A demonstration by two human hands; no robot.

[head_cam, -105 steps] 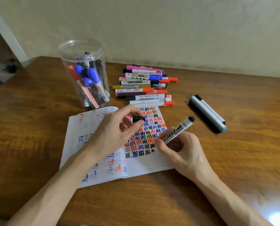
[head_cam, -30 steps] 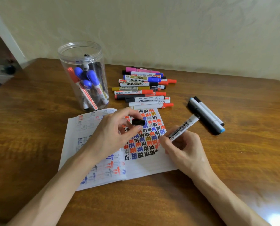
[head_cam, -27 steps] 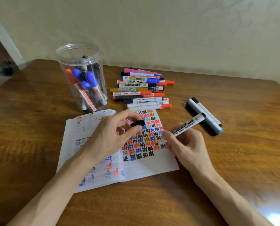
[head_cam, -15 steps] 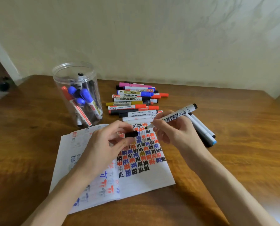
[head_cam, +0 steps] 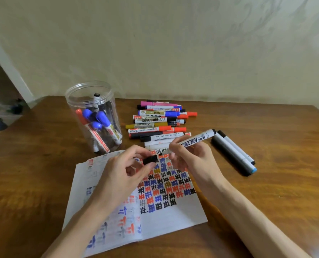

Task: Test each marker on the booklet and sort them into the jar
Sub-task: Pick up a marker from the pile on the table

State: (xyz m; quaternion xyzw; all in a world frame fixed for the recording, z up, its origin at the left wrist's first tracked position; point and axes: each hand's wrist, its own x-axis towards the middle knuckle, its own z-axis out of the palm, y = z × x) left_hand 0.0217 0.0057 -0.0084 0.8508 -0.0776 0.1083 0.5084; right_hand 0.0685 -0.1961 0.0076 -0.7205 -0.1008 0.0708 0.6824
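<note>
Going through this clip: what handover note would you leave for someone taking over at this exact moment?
Left hand pinches a black cap. Right hand holds the uncapped white marker, tip near the cap, above the booklet.
Jar stands behind the booklet's left side, several markers inside. Marker pile lies behind the booklet; two grey markers lie to the right.
Done: page full of test marks, some markers in the jar.
Left: probably cap this marker, sort it, then test the pile.
</note>
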